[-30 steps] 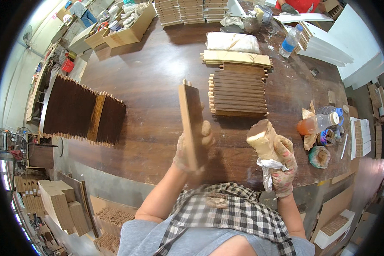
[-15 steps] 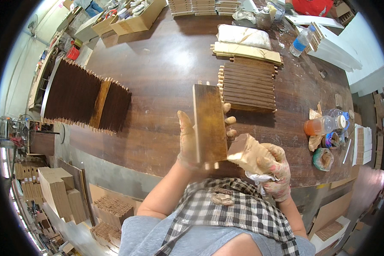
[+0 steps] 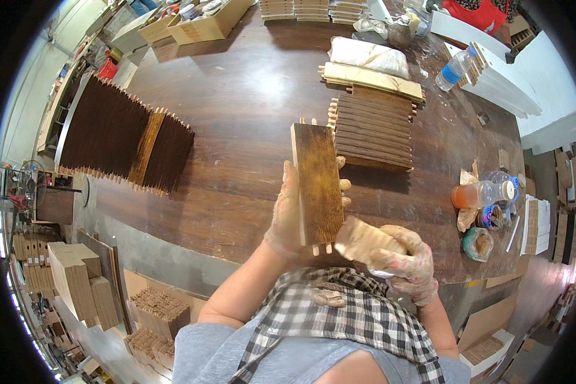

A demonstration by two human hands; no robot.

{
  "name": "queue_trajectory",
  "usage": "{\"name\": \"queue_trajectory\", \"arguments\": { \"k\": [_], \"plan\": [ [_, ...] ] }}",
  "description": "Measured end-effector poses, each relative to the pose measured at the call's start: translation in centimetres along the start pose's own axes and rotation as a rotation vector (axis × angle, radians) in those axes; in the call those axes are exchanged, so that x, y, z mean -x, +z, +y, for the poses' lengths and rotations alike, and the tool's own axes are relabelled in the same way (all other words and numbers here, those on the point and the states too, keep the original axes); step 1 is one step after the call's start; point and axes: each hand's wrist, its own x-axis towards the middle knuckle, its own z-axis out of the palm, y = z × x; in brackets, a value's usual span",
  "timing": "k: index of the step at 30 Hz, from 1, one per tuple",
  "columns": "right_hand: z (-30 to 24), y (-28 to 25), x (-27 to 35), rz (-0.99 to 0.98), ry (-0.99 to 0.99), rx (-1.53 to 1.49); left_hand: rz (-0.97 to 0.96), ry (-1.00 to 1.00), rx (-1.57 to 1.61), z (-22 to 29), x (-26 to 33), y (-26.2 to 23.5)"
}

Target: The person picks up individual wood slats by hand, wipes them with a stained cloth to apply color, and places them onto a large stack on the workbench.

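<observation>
My left hand [image 3: 287, 214], in a stained glove, grips a brown-stained wooden board [image 3: 320, 185] from beneath. Its fingertips curl round the board's right edge, and short pale dowels stick out at both board ends. In my gloved right hand [image 3: 411, 265] is a tan, creased pad [image 3: 368, 243] with a bit of white below it; I cannot tell whether it is paper or cloth. The pad's tip is close to the board's lower right corner. Beyond the board lies a stack of brown dowelled slats [image 3: 373, 133]. Another row of dark slats [image 3: 109, 131] stands at the left.
Pale slats [image 3: 371, 81] and a white bundle [image 3: 369, 56] lie behind the stack. Bottles [image 3: 477, 195] and a bagged jar [image 3: 477, 244] stand at the table's right. A water bottle [image 3: 455, 69] is farther back. Cardboard boxes [image 3: 208, 22] sit at the far left edge of the table [image 3: 237, 121].
The pad in my right hand has turned and moved slightly left and down by the board's lower corner. My left hand still holds the board, which has shifted and tilted a little.
</observation>
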Motion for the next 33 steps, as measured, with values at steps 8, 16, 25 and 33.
{"name": "queue_trajectory", "arguments": {
  "k": [8, 16, 25, 33],
  "plan": [
    [0.7, -0.5, 0.8, 0.007, 0.01, 0.032, -0.086, -0.01, -0.005, 0.0, -0.5, 0.7],
    [0.3, -0.6, -1.5, 0.544, 0.053, -0.279, -0.123, -0.004, -0.215, -1.9, 0.3, 1.2],
    [0.5, 1.8, -5.1, 0.522, 0.034, -0.295, -0.115, 0.038, -0.281, -3.8, 1.7, 4.0],
    [0.4, 1.3, -5.3, 0.52, 0.03, -0.082, -0.129, -0.145, -0.18, -4.0, 1.6, 2.4]
  ]
}}
